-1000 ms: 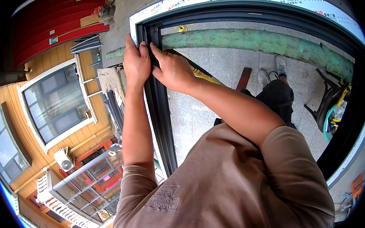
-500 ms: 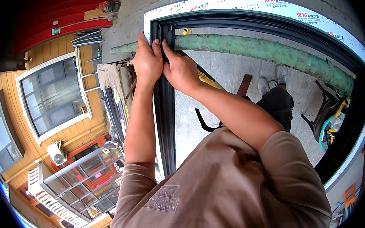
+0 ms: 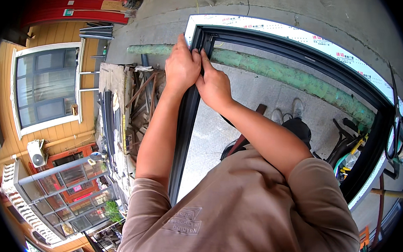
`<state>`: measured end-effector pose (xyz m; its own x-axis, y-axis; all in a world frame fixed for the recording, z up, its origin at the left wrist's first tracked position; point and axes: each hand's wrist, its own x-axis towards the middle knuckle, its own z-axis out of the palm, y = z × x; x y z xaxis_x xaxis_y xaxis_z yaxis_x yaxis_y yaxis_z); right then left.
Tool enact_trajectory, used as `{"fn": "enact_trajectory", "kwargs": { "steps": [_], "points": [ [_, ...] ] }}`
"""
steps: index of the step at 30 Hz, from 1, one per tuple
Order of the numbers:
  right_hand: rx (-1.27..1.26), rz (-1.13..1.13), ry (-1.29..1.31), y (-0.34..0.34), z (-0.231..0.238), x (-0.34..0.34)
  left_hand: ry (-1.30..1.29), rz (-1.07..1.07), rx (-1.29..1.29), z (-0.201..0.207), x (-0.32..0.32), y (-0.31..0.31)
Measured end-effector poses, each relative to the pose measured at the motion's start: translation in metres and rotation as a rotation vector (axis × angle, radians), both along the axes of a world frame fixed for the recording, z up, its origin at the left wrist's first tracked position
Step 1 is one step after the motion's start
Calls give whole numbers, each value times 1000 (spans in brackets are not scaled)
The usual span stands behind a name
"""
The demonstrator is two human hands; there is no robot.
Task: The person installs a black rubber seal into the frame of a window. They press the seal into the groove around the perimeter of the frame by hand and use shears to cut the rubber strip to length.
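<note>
A large dark window frame [image 3: 182, 138] lies in front of me, its outer face covered in printed white film [image 3: 281, 31]. Near the frame's far left corner, both my hands are on the left bar. My left hand [image 3: 181, 69] grips the outer side, its index finger stretched along the bar and its thumb pressing inward. My right hand [image 3: 215, 86] grips the inner side right beside it, fingertips on the dark channel. The thumbs and fingertips nearly meet. Whether a thin strip lies under them, I cannot tell.
A worn green wrapped bar [image 3: 278, 70] crosses beneath the frame. Black-handled scissors [image 3: 397, 138] are at its far right corner. Tools in a tub [image 3: 349, 160] stand by the right side. Left are stacked dark profiles [image 3: 107, 120], scrap wood [image 3: 141, 92] and a yellow-walled building [image 3: 38, 157].
My view has shifted, so the frame and hands appear farther right and slightly lower. The scissors have come into view at the right. Both hands stay at the same corner.
</note>
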<state>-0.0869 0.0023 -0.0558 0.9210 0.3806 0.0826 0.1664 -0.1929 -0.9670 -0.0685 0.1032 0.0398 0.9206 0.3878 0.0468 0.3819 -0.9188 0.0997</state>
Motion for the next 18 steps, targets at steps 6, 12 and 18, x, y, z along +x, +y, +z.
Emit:
{"fn": "enact_trajectory", "kwargs": {
  "steps": [6, 12, 18],
  "points": [
    [5, 22, 31, -5, 0, 1, -28, 24, -54, 3, 0, -5],
    [-14, 119, 111, -11, 8, 6, -97, 20, -87, -1, -3, -3],
    [-95, 207, 164, -20, 21, 11, -72, 71, -138, 6, -1, -9]
  ]
}}
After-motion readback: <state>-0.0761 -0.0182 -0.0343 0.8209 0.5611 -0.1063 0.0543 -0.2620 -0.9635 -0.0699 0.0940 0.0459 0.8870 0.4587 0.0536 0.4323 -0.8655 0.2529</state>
